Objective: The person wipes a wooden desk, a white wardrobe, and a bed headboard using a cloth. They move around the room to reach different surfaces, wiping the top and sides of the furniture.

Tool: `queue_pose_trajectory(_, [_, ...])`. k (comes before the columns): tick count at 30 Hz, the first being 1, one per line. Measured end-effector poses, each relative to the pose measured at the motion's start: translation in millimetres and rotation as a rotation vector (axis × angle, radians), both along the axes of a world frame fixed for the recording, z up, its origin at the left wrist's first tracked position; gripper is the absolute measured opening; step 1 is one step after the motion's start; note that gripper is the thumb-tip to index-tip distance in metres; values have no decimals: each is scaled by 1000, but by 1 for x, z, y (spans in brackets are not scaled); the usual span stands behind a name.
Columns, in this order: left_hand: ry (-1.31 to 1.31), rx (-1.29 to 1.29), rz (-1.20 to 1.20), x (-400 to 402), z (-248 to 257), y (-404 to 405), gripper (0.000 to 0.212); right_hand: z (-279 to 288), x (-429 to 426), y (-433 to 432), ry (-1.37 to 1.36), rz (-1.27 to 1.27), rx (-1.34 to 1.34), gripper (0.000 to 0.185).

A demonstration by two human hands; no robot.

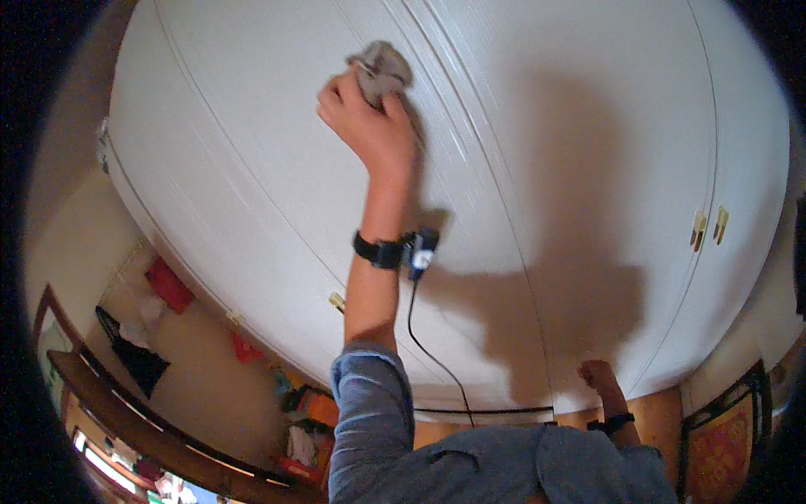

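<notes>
My left hand (371,120) is raised against a white wardrobe door (277,151), its fingers gripping a crumpled grey cloth (381,70). The cloth lies against the door beside raised vertical moulding (434,57). A black strap with a small device (423,252) sits on my left wrist, and a cable (434,356) hangs from it. Low on the right, my right hand (595,374) hangs near the bottom of the wardrobe, with its fingers curled. Whether it holds anything is too small to make out. Another black strap (614,423) circles the right wrist.
Gold-coloured handles (698,230) are fixed to the doors at the right, and another handle (337,302) shows beside my left forearm. Clothes (135,346) hang on the left wall near a dark wooden ledge (164,428). A framed red panel (721,444) stands at the lower right.
</notes>
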State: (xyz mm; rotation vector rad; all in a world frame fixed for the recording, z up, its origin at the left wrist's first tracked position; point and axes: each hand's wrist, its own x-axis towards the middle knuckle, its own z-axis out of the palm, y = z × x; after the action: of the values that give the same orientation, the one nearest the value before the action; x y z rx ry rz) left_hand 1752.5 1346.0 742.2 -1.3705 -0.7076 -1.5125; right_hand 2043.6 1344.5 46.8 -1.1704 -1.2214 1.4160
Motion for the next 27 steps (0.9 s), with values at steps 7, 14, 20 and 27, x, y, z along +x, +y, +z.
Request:
queue_pose_trajectory(7, [-33,185,253,-29,171,24,38,66,-4,-35,271,-120,-384,18])
queue_pose_trajectory(14, [-32,69,309,-13,132,22,39,42,13,-26,239,-118,-316,18])
queue_pose_trajectory(20, [3,-91,160,-11,-62,-15,51,40,-11,-41,207,-89,-307,21])
queue_pose_trajectory(27, [-75,-514,131,-17,-337,-20,65,37,-11,-20,-253,204,-371,25])
